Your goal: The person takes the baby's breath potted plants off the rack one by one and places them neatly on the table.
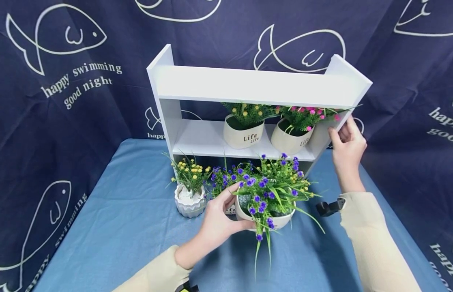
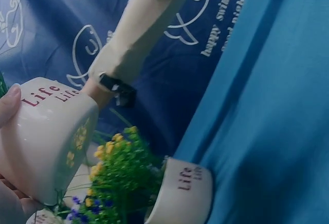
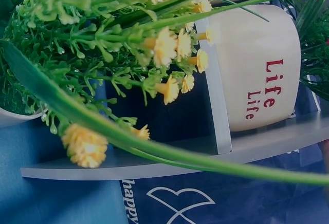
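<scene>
My left hand grips a white oval flowerpot with purple flowers and long green leaves, thumb on its near side. It is held tilted in front of the white shelf; the left wrist view shows "Life Life" lettering on this pot. At the shelf's right side panel, my right hand holds the edge, with the thumb on the front and the other fingers partly hidden behind. Close by the held pot, a yellow-flowered pot stands on the table.
On the middle board stand a yellow-flowered pot and a pink-flowered pot. A fluted white pot with yellow flowers is by the shelf's left foot. More purple flowers show behind my left hand. Blue cloth covers the table.
</scene>
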A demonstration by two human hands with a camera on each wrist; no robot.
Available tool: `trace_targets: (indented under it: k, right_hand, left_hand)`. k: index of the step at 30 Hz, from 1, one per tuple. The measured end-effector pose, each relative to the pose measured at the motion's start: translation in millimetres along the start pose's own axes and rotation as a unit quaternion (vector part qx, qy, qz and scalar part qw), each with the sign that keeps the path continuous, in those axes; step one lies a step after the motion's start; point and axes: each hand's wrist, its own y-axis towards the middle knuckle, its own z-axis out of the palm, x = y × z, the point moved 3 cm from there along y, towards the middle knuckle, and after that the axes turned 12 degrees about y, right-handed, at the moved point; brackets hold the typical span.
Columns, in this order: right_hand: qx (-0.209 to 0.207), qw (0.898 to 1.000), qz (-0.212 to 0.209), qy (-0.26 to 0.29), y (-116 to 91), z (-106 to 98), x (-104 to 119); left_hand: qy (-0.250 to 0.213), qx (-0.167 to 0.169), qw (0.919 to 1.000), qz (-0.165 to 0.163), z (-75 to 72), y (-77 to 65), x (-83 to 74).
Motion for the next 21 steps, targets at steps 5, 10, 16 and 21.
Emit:
trace_targets:
  k: [5,10,16,21]
  right_hand:
    - [-0.005,1.000,0.002,0.012,-0.7,0.9,-0.5]
    - [-0.005,1.000,0.010,0.011,-0.7,1.5,-0.1]
    - [-0.007,1.000,0.008,0.019,-0.7,1.5,1.2]
    - [-0.007,1.000,0.012,0.015,-0.4,2.1,1.4]
  left_hand:
    - [-0.002,0.026,0.9997,0.002,13.7,-7.2,7.0]
    - [-0.003,0.055,0.9985,-0.005,27.3,-14.3,16.5]
    - [0.008,0.077,0.9970,0.007,37.5,-19.8,25.4]
    - [-0.017,0.090,0.9958,0.001,43.9,-21.0,32.2]
